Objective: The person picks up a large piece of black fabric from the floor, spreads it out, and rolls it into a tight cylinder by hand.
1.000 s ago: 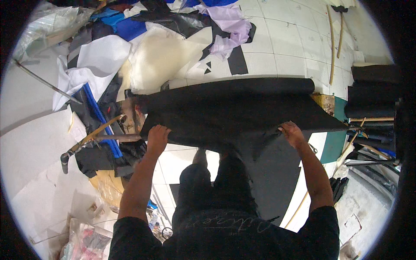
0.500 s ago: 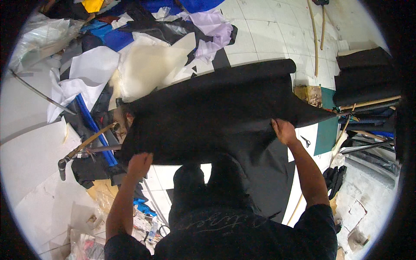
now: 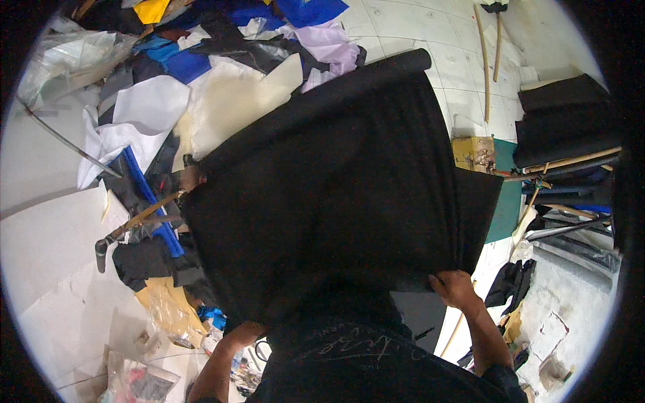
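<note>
Cloth (image 3: pixel 329 174) centre; scraps (image 3: pixel 235 101) beyond, left; sticks (image 3: pixel 484 67) beyond, right.

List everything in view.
Large sheet: one, black, centre
Cream sheet: one, cream, beyond it, left
Crumpled sheet: one, white, upper left
Lilac cloth: one, lilac, top centre
Blue strip: one, blue, left
Plastic wrapping: uncounted, mostly clear, left
Scraps and rods: uncounted, mixed colours, left
Long sticks: two, brownish, upper right
Boxy block: one, yellowish, right of sheet
Panel: one, green, right
Stacked material: uncounted, mostly black, far right
Tiled floor: one, white, top right
Shirt: one, black, bottom centre
Left hand: one, bare, sheet's near edge
Right hand: one, bare, sheet's near edge
</note>
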A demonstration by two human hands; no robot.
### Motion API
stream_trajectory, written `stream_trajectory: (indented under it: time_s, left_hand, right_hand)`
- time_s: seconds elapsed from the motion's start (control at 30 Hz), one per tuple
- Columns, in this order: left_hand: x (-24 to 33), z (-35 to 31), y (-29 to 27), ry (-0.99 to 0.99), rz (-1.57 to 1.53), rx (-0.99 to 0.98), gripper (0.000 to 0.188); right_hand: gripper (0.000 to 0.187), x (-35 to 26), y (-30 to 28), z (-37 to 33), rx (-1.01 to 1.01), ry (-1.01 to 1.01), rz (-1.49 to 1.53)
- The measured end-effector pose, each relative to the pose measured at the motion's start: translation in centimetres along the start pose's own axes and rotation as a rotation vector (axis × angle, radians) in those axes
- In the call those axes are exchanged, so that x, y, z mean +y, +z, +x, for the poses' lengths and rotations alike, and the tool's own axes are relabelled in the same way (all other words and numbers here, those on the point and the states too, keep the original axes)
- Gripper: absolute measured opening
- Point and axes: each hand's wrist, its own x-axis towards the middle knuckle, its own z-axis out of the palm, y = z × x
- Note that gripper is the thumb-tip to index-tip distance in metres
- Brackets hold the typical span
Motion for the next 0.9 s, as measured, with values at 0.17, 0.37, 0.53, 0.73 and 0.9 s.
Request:
stream_trajectory:
  time_s: [0.17, 0.37, 0.53, 0.73, 0.9]
  left_hand:
    - [-2.3, 2.0, -3.7, -0.168, 0.017, 0.258, 0.031]
    - [0.5, 8.4, -17.4, -0.309, 0.053, 1.037, 0.057]
    - [-7.4, 13.5, -10.8, -0.665, 0.22, 1.214, 0.083]
    - [-2.1, 17.6, -5.6, -0.617, -0.206, 0.827, 0.109]
    - [16.4, 20.2, -14.2, 0.294, -0.006, 0.7, 0.091]
  right_hand:
    - [0.037, 3.7, 3.0, 0.6, -0.288, 0.142, -0.094]
    - [0.047, 6.1, 5.7, 4.4, -0.335, 0.281, 0.011]
    - [0.042, 7.8, 8.9, 2.8, -0.077, 0.282, 0.132]
    - [0.027, 4.3, 7.9, 5.6, 0.488, 0.076, 0.239]
    - [0.028, -2.4, 2.2, 11.6, 0.871, -0.156, 0.479]
